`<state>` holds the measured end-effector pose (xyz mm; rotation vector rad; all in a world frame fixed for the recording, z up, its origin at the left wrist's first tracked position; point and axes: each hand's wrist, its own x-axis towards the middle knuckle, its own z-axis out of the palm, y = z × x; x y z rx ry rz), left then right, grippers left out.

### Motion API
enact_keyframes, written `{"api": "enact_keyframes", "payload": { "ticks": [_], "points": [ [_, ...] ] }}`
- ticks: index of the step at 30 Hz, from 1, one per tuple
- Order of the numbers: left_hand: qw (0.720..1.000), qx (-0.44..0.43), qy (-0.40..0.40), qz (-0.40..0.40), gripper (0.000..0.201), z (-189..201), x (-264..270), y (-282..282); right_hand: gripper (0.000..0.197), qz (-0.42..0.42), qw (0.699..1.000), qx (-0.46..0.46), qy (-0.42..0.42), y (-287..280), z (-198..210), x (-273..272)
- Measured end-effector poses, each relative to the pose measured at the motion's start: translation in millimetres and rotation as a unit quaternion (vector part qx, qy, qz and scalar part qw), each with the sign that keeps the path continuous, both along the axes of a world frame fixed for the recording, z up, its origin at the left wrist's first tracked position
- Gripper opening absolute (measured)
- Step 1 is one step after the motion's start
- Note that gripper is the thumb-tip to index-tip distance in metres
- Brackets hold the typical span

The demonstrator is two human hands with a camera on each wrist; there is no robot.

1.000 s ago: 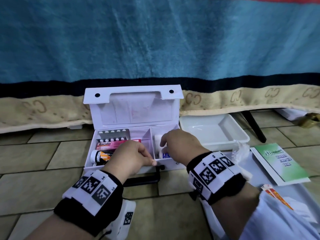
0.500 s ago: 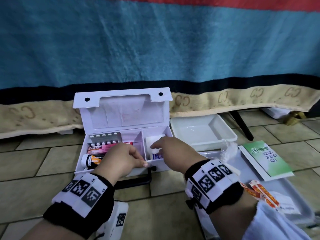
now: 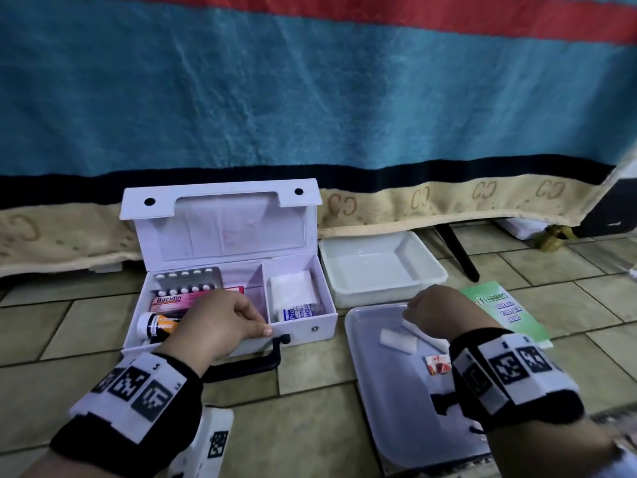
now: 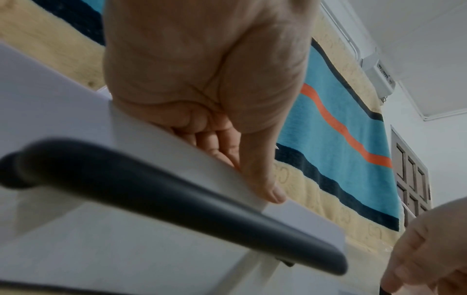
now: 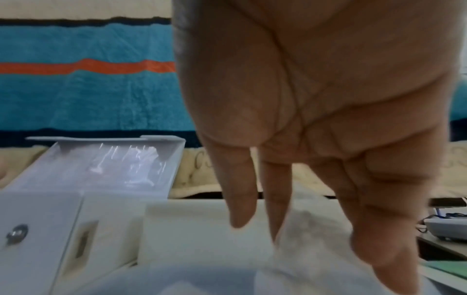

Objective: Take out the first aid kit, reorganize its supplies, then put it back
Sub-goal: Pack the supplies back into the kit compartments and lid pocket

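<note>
The white first aid kit stands open on the tiled floor, lid upright. Its left compartment holds a blister pack, a pink Bacidin box and an orange-labelled bottle. A white gauze pad and a bandage pack lie in the right compartment. My left hand grips the kit's front wall, fingers inside, thumb outside, above the black handle. My right hand hangs over the flat tray, fingers straight and pointing down at a white cotton wad.
A cotton roll and a small red-white packet lie on the flat tray. A deeper white tray sits behind it. A green leaflet lies to the right. A striped blanket hangs close behind the kit.
My right hand has left the kit's right compartment and moved right, over the flat tray. The gauze pad now shows in that compartment. The left hand keeps its grip.
</note>
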<state>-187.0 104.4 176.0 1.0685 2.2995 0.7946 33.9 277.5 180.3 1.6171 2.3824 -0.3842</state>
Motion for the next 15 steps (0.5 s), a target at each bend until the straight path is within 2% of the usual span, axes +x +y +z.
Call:
{"api": "enact_keyframes", "payload": {
  "ticks": [3,6,7,8,11,12,15],
  "points": [
    [1.0,0.002,0.003,0.001,0.015,-0.1,-0.2,-0.2,0.022,-0.069,0.994,0.06,0.052,-1.4,6.8,2.8],
    [1.0,0.001,0.005,0.0,0.017,-0.6,-0.7,0.3,0.027,-0.109,0.985,0.084,0.108,-10.9,37.3,3.5],
    [1.0,0.001,0.003,0.0,0.017,-0.6,-0.7,0.3,0.022,-0.11,0.98,0.077,0.147,-15.5,49.3,0.6],
    [1.0,0.001,0.001,-0.001,0.017,-0.7,-0.6,0.2,0.016,-0.104,0.974,0.066,0.192,-21.3,60.3,-3.9],
    [1.0,0.004,-0.006,-0.004,0.02,-0.7,-1.1,0.5,0.022,-0.032,0.953,0.05,0.296,-36.4,79.4,-29.1],
    [1.0,0.005,-0.008,-0.006,0.021,-1.0,-0.9,1.1,0.019,-0.008,0.944,0.032,0.329,-39.4,80.7,-40.9],
    [1.0,0.013,-0.011,-0.003,0.024,-2.6,-1.6,-0.2,0.014,0.046,0.935,-0.012,0.353,-42.9,63.4,-80.3]
  ]
}}
